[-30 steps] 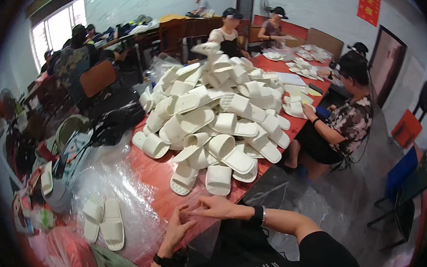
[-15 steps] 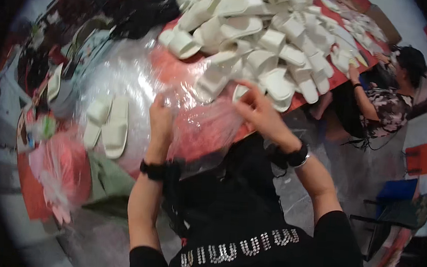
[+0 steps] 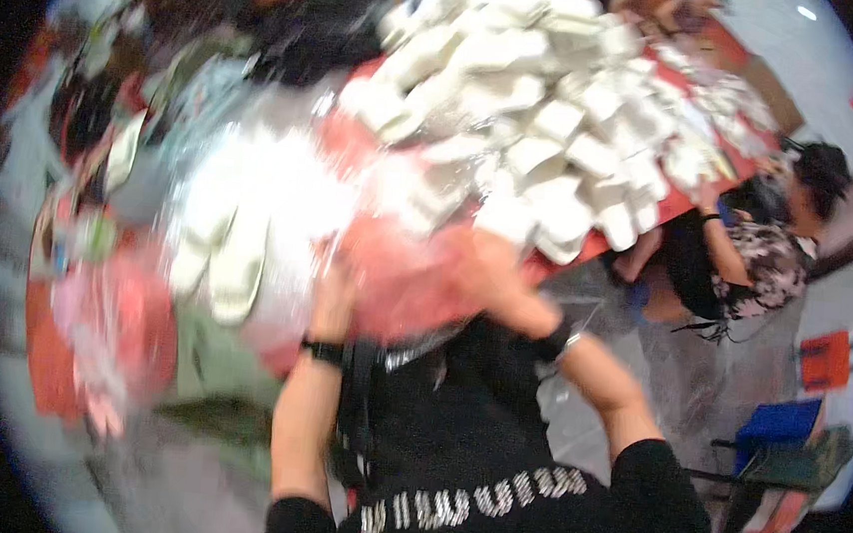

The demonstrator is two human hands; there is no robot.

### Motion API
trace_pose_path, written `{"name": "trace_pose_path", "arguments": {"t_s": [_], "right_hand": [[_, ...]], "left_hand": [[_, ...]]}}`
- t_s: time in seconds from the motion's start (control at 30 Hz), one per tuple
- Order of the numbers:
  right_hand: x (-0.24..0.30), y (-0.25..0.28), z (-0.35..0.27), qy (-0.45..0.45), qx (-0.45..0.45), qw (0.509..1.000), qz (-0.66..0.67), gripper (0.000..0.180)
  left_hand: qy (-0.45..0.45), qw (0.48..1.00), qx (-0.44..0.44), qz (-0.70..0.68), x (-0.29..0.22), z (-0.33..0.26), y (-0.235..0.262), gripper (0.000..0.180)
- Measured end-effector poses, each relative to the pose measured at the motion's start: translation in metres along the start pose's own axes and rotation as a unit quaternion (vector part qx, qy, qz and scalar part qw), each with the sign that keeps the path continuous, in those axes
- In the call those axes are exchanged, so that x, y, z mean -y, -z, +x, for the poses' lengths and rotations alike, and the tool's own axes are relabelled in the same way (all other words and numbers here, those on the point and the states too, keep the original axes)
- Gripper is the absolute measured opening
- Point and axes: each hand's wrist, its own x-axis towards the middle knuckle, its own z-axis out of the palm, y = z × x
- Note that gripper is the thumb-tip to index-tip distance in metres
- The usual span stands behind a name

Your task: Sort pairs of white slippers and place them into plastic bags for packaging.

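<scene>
A thin clear plastic bag (image 3: 401, 270) is spread between my two hands over the red tabletop. My left hand (image 3: 336, 294) looks closed on its left side, though motion blurs the fingers. At the other side my right hand (image 3: 505, 283) reaches over the plastic, its fingers too smeared to read. Left of my left hand, a pair of white slide sandals (image 3: 237, 267) lies side by side on shiny clear plastic sheeting (image 3: 289, 171). Beyond my hands rises a big heap of white slide sandals (image 3: 548, 126).
Pink plastic bags (image 3: 131, 323) hang at the table's left end. Dark bundles (image 3: 314, 37) crowd the far left. A co-worker in a patterned top (image 3: 768, 258) works at the right edge of the red table (image 3: 603, 250). A blue chair (image 3: 780, 420) stands to the right.
Both my hands have come lower in the picture and closer to my body, with the plastic between them. The whole view has shifted slightly and become blurred.
</scene>
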Motion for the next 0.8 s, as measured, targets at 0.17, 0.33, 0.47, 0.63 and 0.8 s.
{"name": "trace_pose_path", "arguments": {"t_s": [0.17,0.33,0.47,0.63,0.8], "right_hand": [[0.084,-0.039,-0.004,0.111,0.094,0.979,0.144,0.057],[0.074,-0.071,-0.015,0.322,0.057,0.943,0.056,0.054],[0.059,-0.052,-0.02,0.29,0.01,0.957,0.014,0.064],[0.031,-0.029,-0.013,0.112,0.098,0.989,0.009,0.034],[-0.01,-0.006,-0.004,0.078,0.091,0.992,-0.029,0.047]], "left_hand": [[0.103,0.968,-0.069,-0.219,-0.039,-0.057,-0.04,0.041],[0.174,0.951,-0.046,-0.251,-0.017,-0.041,-0.038,0.034],[0.267,0.92,-0.066,-0.278,-0.004,-0.05,-0.028,0.027],[0.153,0.96,-0.139,-0.19,0.017,-0.037,-0.005,0.014],[-0.04,0.99,-0.095,0.096,-0.032,-0.021,-0.024,0.032]]}}
